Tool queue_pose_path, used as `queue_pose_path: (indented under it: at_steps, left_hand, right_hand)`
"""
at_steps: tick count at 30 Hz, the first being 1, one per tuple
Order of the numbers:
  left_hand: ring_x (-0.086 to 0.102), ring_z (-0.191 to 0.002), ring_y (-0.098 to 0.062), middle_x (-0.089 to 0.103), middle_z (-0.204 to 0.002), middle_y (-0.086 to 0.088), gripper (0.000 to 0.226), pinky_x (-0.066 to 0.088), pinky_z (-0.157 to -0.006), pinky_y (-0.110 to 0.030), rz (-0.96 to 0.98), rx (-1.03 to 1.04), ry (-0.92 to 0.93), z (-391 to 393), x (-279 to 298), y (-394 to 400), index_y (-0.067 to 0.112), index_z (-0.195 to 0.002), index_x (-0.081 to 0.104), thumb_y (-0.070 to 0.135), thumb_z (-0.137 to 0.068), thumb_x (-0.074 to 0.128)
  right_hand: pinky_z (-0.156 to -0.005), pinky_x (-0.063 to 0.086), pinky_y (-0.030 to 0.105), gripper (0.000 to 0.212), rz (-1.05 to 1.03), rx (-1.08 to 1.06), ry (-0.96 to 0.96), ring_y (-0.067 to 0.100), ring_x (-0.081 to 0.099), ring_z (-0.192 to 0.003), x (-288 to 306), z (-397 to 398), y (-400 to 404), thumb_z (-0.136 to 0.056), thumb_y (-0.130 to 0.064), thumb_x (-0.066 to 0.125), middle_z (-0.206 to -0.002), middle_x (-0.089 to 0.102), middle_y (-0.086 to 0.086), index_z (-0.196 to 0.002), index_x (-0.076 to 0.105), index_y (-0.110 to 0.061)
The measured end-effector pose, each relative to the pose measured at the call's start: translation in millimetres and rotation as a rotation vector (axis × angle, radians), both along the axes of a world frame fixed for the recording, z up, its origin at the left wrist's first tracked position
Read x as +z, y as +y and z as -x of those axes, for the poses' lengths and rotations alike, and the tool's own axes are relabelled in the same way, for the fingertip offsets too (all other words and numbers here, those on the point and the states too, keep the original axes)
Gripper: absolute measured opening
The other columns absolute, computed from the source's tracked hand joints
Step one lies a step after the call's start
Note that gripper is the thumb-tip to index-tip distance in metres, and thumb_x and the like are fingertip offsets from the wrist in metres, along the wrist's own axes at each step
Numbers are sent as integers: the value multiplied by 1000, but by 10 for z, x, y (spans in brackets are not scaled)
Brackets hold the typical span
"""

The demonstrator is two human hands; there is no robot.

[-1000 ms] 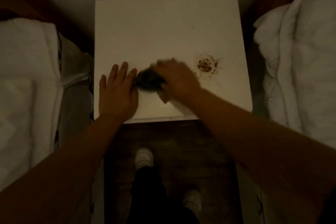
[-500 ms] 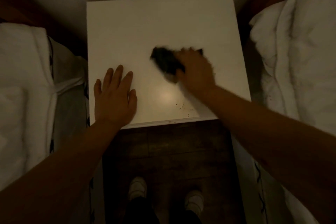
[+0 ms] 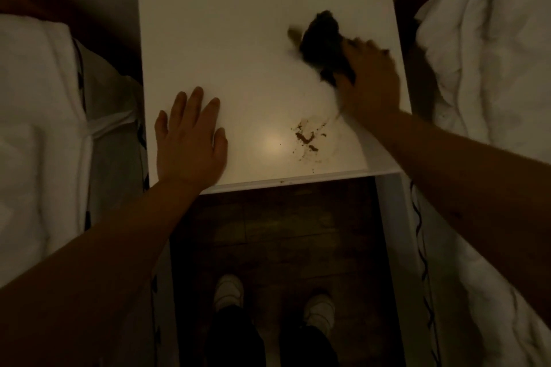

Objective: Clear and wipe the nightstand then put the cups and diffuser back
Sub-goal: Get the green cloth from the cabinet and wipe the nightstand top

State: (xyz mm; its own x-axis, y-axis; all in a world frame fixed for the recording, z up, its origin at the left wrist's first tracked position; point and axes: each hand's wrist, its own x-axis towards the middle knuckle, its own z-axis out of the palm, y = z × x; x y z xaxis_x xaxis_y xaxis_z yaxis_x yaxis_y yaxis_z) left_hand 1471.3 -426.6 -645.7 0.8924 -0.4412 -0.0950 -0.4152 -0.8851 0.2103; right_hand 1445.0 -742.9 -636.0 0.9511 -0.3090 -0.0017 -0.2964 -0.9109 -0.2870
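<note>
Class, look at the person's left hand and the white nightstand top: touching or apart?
Touching. The head view shows the left hand lying flat, palm down, fingers spread, on the nightstand near its front left edge, with no gap visible beneath it.

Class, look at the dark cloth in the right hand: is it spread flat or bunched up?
Bunched up. The dark cloth shows as a crumpled, blurred lump gripped by the right hand on the nightstand, not a flat sheet.
</note>
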Motion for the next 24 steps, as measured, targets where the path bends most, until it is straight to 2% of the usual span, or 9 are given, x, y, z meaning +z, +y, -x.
queue_pose_path:
  at_steps: [3,7,9,11,14,16,19,22,24]
  left_hand:
    - [13,-146,-29,21,-159,-8,56,10,-115,-57,9,2,15,23,4,-16,23,-147,31,40,-93,31]
    - [14,-146,-32,21,-158,-10,57,11,-114,-59,15,-30,11,13,12,21,21,-147,31,40,-93,33]
    - [14,-146,-31,21,-159,-10,56,10,-115,-58,14,-19,0,9,-3,18,22,-147,31,39,-94,34]
    - [14,-146,-30,21,-159,-9,56,8,-115,-56,14,-4,-2,6,-13,17,22,-147,31,39,-94,34]
    - [13,-146,-29,21,-159,-8,56,7,-115,-55,9,-4,-11,5,-19,13,23,-147,30,40,-94,32]
    - [14,-146,-29,21,-159,-8,56,7,-115,-55,17,-8,-16,1,-25,12,23,-147,30,40,-94,32]
    - [14,-146,-29,22,-158,-8,56,8,-115,-55,20,-8,-17,-17,-19,5,24,-147,31,39,-94,33]
    - [13,-146,-30,22,-158,-9,56,8,-116,-55,22,-15,-3,-7,2,12,22,-147,32,38,-94,33]
    - [14,-146,-30,22,-158,-9,55,9,-116,-56,39,-20,6,1,21,-3,21,-146,34,36,-93,33]
  right_hand:
    - [-79,49,45,41,-147,200,-119,38,62,-92,81,379,638,-81,-18,65,-106,65,20,-119,61,-5]
    - [-90,46,51,49,-334,528,-95,42,65,-98,224,620,1034,-73,-2,67,-116,65,25,-121,62,2]
    - [-102,38,46,53,-341,305,-87,39,59,-113,235,365,721,-82,-13,63,-125,61,21,-133,53,-5]
    - [-105,34,42,61,-205,96,-55,37,48,-123,193,165,163,-88,-31,57,-137,49,21,-145,40,-15]
    - [-109,21,56,60,100,92,112,37,28,-138,56,211,-274,-93,-36,45,-155,26,17,-150,29,-25]
    - [-110,17,57,57,117,110,88,37,20,-143,-31,278,-179,-94,-28,43,-157,22,16,-149,31,-23]
    - [-108,26,57,53,19,131,27,40,31,-138,-47,309,174,-92,-21,46,-153,32,19,-144,41,-16]
    - [-93,40,51,47,-95,284,-54,38,55,-117,34,516,667,-84,-14,55,-139,52,18,-131,58,-11]
    - [-90,41,47,49,-153,425,-58,37,57,-110,73,759,1019,-80,-9,62,-136,55,15,-129,60,-13]
